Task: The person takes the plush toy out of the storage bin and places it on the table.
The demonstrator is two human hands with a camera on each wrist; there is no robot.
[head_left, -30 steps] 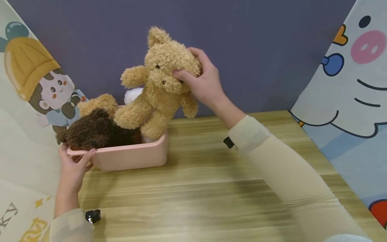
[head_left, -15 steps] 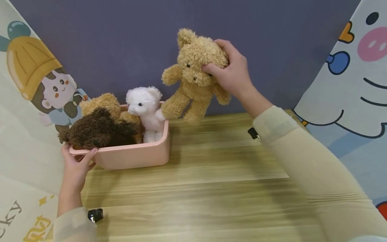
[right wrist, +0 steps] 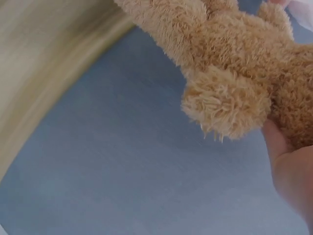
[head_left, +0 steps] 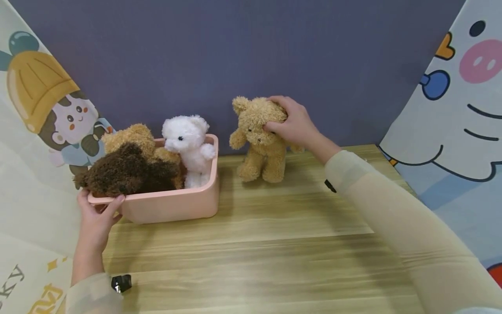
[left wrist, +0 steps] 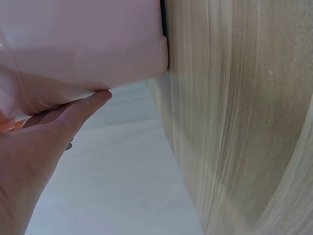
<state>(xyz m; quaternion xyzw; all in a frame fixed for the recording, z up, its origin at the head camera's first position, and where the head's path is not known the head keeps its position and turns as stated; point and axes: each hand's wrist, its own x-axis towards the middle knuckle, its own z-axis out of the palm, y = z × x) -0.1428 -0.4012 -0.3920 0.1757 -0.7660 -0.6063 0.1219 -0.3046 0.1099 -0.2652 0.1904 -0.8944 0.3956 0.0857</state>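
Observation:
My right hand [head_left: 295, 123] grips the head of a curly tan teddy bear [head_left: 260, 152], thumb across its face. The bear hangs upright to the right of a pink bin [head_left: 172, 207], its feet at the tabletop; whether they bear on it I cannot tell. The right wrist view shows the bear's fluffy arm [right wrist: 227, 103] close up beside my thumb. At the bin's near left corner, my left hand [head_left: 95, 220] holds the rim, and the left wrist view has its fingers [left wrist: 80, 110] against the bin wall. Inside sit a white bear [head_left: 187, 136], a dark brown plush toy [head_left: 117, 172] and a tan plush toy [head_left: 135, 137].
A wood-grain table [head_left: 255, 266] lies under everything. Behind it rises a dark blue-grey wall [head_left: 333, 56]. Cartoon-printed panels stand at the left [head_left: 43, 196] and the right [head_left: 451, 131].
My right hand has carried the tan bear out of the bin to the right, then lowered it to the table. The white bear has come into view. My left hand stays on the rim.

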